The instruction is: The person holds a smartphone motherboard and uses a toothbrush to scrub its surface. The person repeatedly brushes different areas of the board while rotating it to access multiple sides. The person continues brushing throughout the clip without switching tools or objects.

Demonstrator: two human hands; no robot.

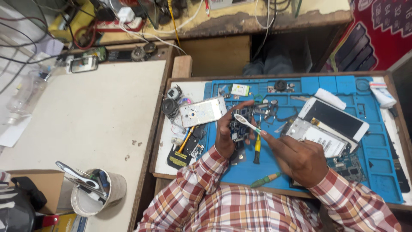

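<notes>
Nearest me: right hand (300,159), checked sleeve, grip pinched on a white toothbrush (246,122) with its head laid against a small dark circuit board (237,129). Left hand (227,131) clenched round that board, held just above the blue repair mat (377,141). Step in hand, by my reading — brushing the board clean. Next calls for light strokes, board held steady. Beyond: yellow-handled pliers (257,148), white phone back (202,111), opened phones (332,124) — all on the surface.

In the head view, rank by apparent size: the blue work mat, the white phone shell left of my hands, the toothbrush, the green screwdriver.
1. Blue work mat
2. White phone shell
3. Toothbrush and green screwdriver look about alike; the toothbrush's handle is partly hidden by the right hand.
</notes>
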